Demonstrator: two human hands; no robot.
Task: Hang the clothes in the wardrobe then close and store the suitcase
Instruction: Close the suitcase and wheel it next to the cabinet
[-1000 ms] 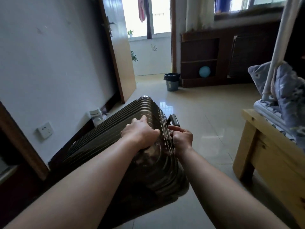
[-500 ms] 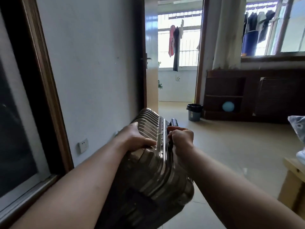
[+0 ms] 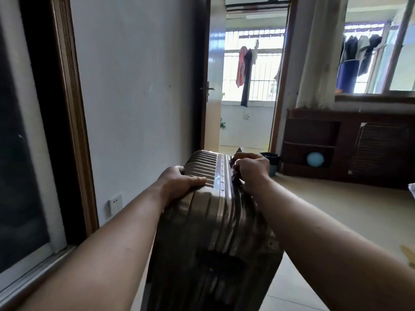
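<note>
A ribbed, bronze-coloured hard-shell suitcase stands closed and nearly upright in front of me, close to the white wall on the left. My left hand lies over its upper left face with fingers spread across the ribs. My right hand grips the dark handle on the suitcase's right side, fingers curled round it. The suitcase's bottom and wheels are out of view.
A dark wood-framed wardrobe runs along the left edge. A wall socket sits low on the wall. An open door leads to a balcony with hanging clothes. A bin and a low shelf unit stand at the back right.
The suitcase has been tipped up from a slant to nearly upright and raised. My view has lifted from the floor and bed toward the wall and doorway. Both hands kept their hold.
</note>
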